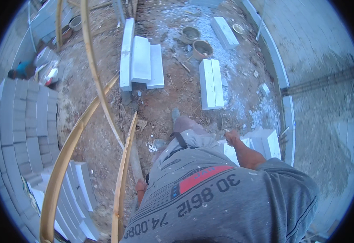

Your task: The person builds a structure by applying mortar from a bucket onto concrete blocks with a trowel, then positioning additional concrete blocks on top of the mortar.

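– Where are the white rectangular masonry blocks (271,142)?
– Rightward and back toward me from my right hand (232,137), the nearer; long axis partly hidden. Fingers look curled, grip unclear. Left hand (140,186) low; fingers, can't tell.

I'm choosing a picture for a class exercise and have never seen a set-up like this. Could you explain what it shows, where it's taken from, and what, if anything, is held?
There is no machine: these are a person's two bare hands. The picture comes from a wide fisheye camera on their head, looking down, so straight edges bend near the rim and the shirt looms large. On the ground lie pale blocks, with buckets farther off. At left are stacks of blocks and wooden poles. The right hand is near some blocks; the left hand is beside the shirt. I can't tell whether their fingers hold anything.
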Motion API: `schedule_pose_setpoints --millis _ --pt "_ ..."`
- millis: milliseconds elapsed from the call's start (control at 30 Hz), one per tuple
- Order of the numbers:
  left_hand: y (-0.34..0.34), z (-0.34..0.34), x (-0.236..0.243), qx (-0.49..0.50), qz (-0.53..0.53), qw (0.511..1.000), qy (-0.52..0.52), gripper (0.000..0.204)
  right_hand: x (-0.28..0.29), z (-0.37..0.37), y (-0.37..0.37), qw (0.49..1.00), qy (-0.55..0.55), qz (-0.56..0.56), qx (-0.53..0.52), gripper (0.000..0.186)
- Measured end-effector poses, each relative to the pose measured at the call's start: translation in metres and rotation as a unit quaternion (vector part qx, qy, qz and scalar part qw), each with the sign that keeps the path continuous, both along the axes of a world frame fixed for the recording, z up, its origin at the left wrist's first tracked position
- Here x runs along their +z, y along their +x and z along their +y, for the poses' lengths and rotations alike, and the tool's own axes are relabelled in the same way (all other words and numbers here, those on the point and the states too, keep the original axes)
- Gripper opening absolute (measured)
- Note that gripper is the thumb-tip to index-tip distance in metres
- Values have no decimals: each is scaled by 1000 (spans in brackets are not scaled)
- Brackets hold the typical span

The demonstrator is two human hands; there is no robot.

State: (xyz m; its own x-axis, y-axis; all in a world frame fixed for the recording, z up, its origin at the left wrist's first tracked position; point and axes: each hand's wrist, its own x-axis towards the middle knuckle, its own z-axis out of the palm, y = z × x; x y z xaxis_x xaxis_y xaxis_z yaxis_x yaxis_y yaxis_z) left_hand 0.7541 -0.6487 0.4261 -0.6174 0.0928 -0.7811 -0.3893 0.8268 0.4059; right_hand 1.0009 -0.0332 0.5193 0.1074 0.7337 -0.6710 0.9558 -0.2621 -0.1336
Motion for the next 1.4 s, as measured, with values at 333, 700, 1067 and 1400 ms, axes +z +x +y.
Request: schedule_pose_setpoints --millis 333,700,1067,1400 --pt "-3 6 15 71 -36 997 1 28 -79 22 30 990 -5 125 -65 20" --pt "-2 113 17 227 -46 968 97 28 29 40 -14 970 -40 121 -208 21" --pt "-14 121 -22 330 -70 936 97 25 38 35 -16 961 -58 236 -134 30" --pt "19 125 -129 123 118 981 92 18 65 37 7 948 -20 239 209 24"
